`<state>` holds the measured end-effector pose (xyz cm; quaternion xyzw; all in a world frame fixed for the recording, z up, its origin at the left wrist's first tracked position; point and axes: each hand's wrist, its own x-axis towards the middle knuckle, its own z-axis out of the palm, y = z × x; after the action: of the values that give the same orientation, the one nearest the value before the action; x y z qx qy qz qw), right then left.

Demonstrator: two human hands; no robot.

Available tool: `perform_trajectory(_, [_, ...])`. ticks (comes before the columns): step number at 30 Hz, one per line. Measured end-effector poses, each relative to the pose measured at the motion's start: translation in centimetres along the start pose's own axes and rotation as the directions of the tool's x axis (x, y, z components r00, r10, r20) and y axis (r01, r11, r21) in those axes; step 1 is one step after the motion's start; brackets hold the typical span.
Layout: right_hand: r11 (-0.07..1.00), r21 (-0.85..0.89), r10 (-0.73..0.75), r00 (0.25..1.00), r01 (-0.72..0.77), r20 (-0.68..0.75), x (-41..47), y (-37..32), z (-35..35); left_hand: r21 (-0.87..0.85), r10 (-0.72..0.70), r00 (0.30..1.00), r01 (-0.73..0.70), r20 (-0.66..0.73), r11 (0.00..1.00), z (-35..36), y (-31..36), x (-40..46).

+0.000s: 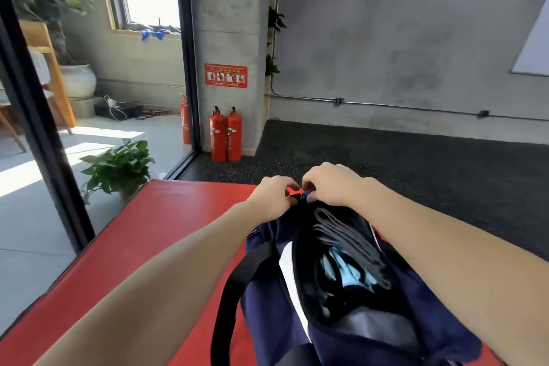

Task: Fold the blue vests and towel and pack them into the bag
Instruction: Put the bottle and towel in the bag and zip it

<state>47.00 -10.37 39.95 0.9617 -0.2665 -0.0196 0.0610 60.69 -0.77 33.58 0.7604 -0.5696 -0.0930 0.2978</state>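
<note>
The bag (341, 321) in the near right is navy blue with a white stripe along its opening and a black strap (234, 285); light blue cloth (347, 270) and grey folded fabric (347, 235) show in its dark inside. It lies on a plain red mat (133, 246). Farther off, the floor (386, 157) is black with fine speckles, two fire extinguishers (225, 135) are red, and the wall (401, 38) is mottled grey.

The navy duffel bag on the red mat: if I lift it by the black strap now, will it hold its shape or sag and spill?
The navy duffel bag will probably sag: its fabric walls look soft and creased. With the top gaping open, the light blue cloth inside could shift out. Both the left hand and right hand pinch at its far end, seemingly the zipper; close first.
</note>
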Motion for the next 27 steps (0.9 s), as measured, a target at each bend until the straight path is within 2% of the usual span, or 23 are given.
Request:
perform_trajectory(3, [0.998,0.049,0.039,0.994,-0.045,0.103,1.9,0.0,0.7,-0.013,0.002,0.999,-0.003,-0.047,1.0,0.6,-0.8,0.7])
perform_trajectory(6, [0.988,0.131,0.061,0.989,-0.078,0.132,3.0,0.2,1.6,-0.099,-0.017,0.992,0.005,-0.121,0.995,0.5,-1.2,0.9])
perform_trajectory(8, [0.98,0.184,0.061,0.992,-0.081,0.11,3.4,0.3,2.1,-0.146,-0.04,0.985,0.016,-0.168,0.989,0.2,-1.3,1.0])
perform_trajectory(11, [0.962,0.264,0.073,0.997,-0.069,-0.006,3.6,0.4,2.4,-0.186,-0.065,0.976,0.025,-0.21,0.982,-0.1,-1.9,1.3])
perform_trajectory(14, [0.948,0.316,0.055,0.996,-0.03,-0.071,3.6,0.6,2.2,-0.202,-0.037,0.985,0.002,-0.168,0.979,-0.6,-2.3,1.0])
perform_trajectory(16, [0.932,0.361,0.038,0.99,0.013,-0.133,3.4,0.8,1.8,-0.186,0.041,0.996,-0.055,-0.079,0.981,-1.0,-2.4,1.0])
perform_trajectory(19, [0.907,0.412,0.013,0.972,0.087,-0.234,3.0,1.1,1.1,-0.178,0.077,0.997,-0.07,0.031,0.981,-1.5,-2.3,1.2])
perform_trajectory(27, [0.874,0.476,0.003,0.979,0.097,-0.204,2.2,1.1,0.9,0.041,0.19,0.982,-0.189,-0.015,0.981,-1.1,-2.2,2.8])
